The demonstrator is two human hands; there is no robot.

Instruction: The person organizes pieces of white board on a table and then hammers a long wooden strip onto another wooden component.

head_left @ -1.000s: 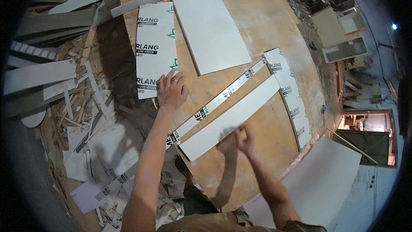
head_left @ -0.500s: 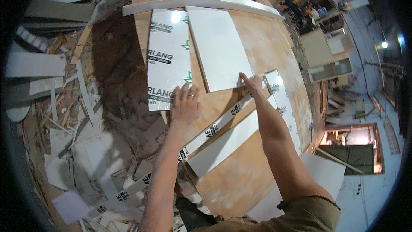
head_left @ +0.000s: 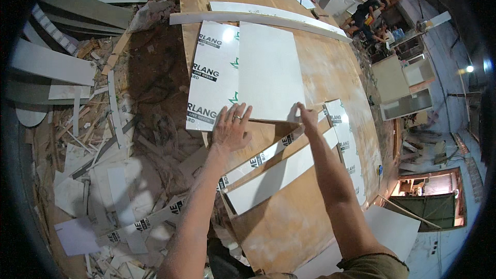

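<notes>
A plain white board (head_left: 271,67) lies on the wooden worktop, its left edge against a white panel with dark and green print (head_left: 212,75). At the near right corner of the plain board, my right hand (head_left: 308,119) grips the edge between thumb and fingers. My left hand (head_left: 231,129) rests with extended fingers where the near ends of the two boards meet. Below my hands lie a narrow printed strip (head_left: 258,161) and a wider white strip (head_left: 281,172), both slanting across the worktop.
Long white strips (head_left: 258,16) cross the worktop (head_left: 325,77) beyond the boards. Another printed panel (head_left: 347,147) lies right of my right forearm. Offcuts and scraps (head_left: 98,175) cover the floor at left. A person (head_left: 367,18) bends over at the far right.
The plain white board has slid left against the printed panel, closing the gap between them. My right hand moved with its corner, and my left hand now reaches onto the joint.
</notes>
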